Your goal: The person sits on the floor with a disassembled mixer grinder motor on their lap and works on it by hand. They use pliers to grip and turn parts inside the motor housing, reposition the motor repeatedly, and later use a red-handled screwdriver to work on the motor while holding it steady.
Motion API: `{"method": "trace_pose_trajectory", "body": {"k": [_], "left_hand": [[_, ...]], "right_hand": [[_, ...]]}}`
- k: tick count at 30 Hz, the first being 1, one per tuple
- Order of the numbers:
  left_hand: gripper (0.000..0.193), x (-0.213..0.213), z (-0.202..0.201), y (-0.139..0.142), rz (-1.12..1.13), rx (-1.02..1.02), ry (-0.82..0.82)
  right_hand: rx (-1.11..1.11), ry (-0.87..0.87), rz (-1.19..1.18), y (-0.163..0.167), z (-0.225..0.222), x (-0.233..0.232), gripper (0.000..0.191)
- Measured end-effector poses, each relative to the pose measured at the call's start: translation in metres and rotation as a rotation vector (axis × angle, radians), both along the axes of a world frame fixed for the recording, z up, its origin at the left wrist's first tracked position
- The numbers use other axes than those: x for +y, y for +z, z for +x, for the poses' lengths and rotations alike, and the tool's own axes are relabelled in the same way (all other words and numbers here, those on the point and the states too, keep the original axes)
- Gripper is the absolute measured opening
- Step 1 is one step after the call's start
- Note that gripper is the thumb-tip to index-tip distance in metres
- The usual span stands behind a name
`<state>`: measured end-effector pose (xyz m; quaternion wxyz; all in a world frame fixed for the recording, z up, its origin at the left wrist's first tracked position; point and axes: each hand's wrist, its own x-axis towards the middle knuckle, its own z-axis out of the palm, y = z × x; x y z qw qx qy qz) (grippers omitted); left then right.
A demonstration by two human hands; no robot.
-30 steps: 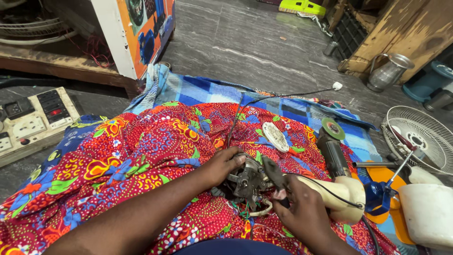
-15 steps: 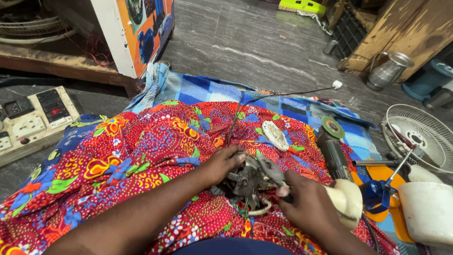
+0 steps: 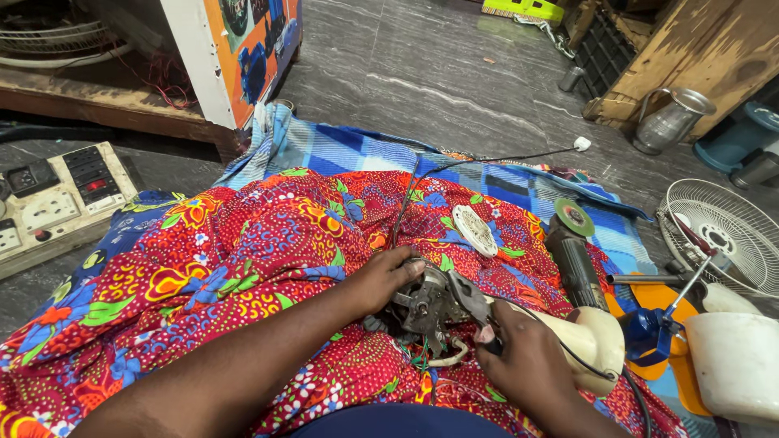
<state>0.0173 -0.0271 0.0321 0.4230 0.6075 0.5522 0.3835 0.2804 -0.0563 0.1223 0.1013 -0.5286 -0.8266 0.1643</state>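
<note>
Fan motor [image 3: 428,304] — bare metal, wires trailing, sitting on the red flowered cloth [image 3: 243,243] in the person's lap, between both hands.

Left hand [image 3: 381,280] — resting against the motor's left side, fingers curled over its top edge and steadying it; placement is matching the earlier pictures.

Right hand [image 3: 527,365] — closed around the handles of a pair of pliers [image 3: 471,302], whose grey jaws are now lying right on the motor's upper right edge. A second ago the hand was sitting lower and further right, next to the cream fan housing [image 3: 596,341]; it has been moving in and up toward the motor, so the work is passing from reaching to actually gripping some part. What the jaws are biting is too small to tell.

Surroundings, unchanged:
- angle grinder [image 3: 572,251] with green disc, lying on the cloth just right of the motor
- round white cap [image 3: 475,229] beyond it
- black cable [image 3: 487,162] ending in a white plug
- fan guard [image 3: 722,235] at far right
- power strip [image 3: 49,203] at left — well apart
</note>
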Motion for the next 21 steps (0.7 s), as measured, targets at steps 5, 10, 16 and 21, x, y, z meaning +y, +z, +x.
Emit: {"method": "trace_pose_trajectory", "body": {"k": [5, 10, 16, 21], "left_hand": [[0.045, -0.001, 0.0, 0.001, 0.028, -0.019, -0.001], [0.044, -0.001, 0.0, 0.004, 0.052, 0.007, -0.002], [0.043, -0.002, 0.0, 0.008, 0.008, 0.011, -0.019], [0.043, -0.002, -0.001, 0.009, -0.002, 0.012, -0.018]], "right_hand": [[0.01, 0.048, 0.026, -0.004, 0.003, -0.01, 0.04], [-0.01, 0.111, 0.133, 0.007, 0.002, -0.008, 0.038], [0.284, -0.024, 0.202, 0.023, 0.002, -0.001, 0.034], [-0.127, 0.069, 0.133, 0.026, -0.005, 0.016, 0.031]]}}
